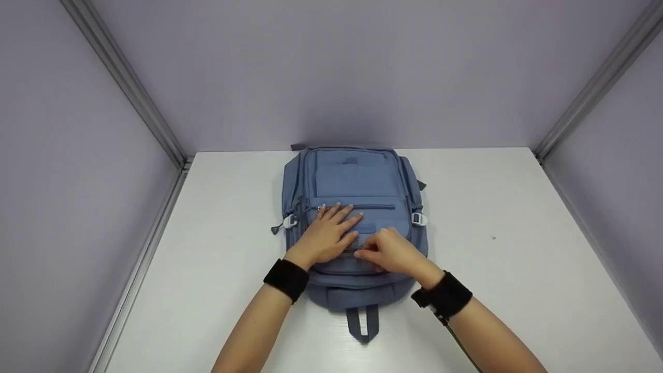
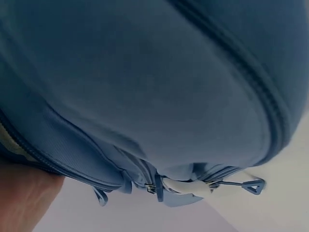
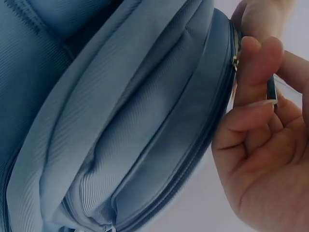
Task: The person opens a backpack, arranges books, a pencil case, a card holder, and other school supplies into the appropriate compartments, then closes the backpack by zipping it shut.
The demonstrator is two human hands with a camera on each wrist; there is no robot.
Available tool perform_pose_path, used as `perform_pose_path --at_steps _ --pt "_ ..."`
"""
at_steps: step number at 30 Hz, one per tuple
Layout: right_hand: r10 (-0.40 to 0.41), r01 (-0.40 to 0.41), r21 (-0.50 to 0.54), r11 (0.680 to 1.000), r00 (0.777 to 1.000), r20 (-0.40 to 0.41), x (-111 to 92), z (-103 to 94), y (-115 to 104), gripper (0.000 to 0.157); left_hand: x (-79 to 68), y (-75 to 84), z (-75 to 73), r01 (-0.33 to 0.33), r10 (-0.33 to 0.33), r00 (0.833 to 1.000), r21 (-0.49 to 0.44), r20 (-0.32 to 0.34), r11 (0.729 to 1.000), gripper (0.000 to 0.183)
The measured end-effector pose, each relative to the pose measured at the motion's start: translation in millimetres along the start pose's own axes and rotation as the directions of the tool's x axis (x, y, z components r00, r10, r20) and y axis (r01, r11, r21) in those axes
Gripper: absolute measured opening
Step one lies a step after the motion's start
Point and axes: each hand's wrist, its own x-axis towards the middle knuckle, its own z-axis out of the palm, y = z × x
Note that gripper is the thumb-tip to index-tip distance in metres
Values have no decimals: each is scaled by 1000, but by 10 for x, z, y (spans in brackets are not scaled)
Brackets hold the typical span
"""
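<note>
A blue backpack [image 1: 361, 181] lies front side up on the white table, its grab loop [image 1: 364, 339] toward me. My left hand [image 1: 326, 234] rests on the front pocket with fingers spread, just below a horizontal zipper [image 1: 375, 206]. To its right, my right hand [image 1: 391, 251] has its fingers curled over the lower pocket. Seen from the right wrist, thumb and fingers pinch a dark zipper pull [image 3: 272, 92] that hangs from a metal slider [image 3: 235, 63]. The left wrist view shows mostly blue fabric [image 2: 145, 87] and part of a hand [image 2: 29, 193].
White buckles [image 1: 419, 219] sit on both sides of the backpack. A triangular zipper pull [image 1: 275, 229] sticks out at its left. Pale panels [image 1: 342, 67] with metal framing [image 1: 129, 77] enclose the table [image 1: 222, 259] at the back and sides. A small speck [image 1: 493, 238] lies at right.
</note>
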Motion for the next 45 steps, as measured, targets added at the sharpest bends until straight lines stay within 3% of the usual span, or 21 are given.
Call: perform_pose_path --at_steps 4,10,15,18,21,24,25,27,31,35,39,45 --pt "31 -31 35 999 999 -8 -32 -52 28 40 -85 4 5 -63 64 997 16 -38 998 56" --pt "22 -21 106 994 1000 -11 -36 -107 17 36 -161 129 53 -172 190 977 167 -99 971 66" --pt "-6 3 170 985 1000 17 -27 -123 -2 28 -152 246 77 -242 286 939 223 -193 945 50" --pt "-29 29 176 984 1000 -1 -30 -126 21 29 -155 261 79 -252 305 928 244 -212 936 39" --pt "-75 86 92 992 990 -116 -35 -112 78 24 -174 243 82 -243 298 933 257 -203 935 38" --pt "-159 142 -87 986 958 -240 -43 -80 171 11 -203 214 83 -226 284 939 275 -195 934 41" --pt "-189 154 -152 976 948 -254 -46 -69 206 16 -212 204 85 -220 281 939 281 -196 934 41" --pt "-225 164 -254 953 946 -234 -59 -49 274 37 -223 183 92 -212 278 939 295 -203 932 42" --pt "-191 137 -364 921 974 -117 -77 -18 374 69 -240 146 112 -204 281 933 311 -226 928 43" --pt "-147 104 -432 896 987 -68 -75 17 441 71 -256 115 126 -204 286 927 313 -244 928 43" --pt "-170 110 -476 872 982 -83 -65 37 488 68 -263 87 120 -215 299 919 308 -258 927 41" --pt "-191 121 -487 865 977 -96 -66 30 539 67 -296 19 96 -236 288 922 213 -258 948 40"
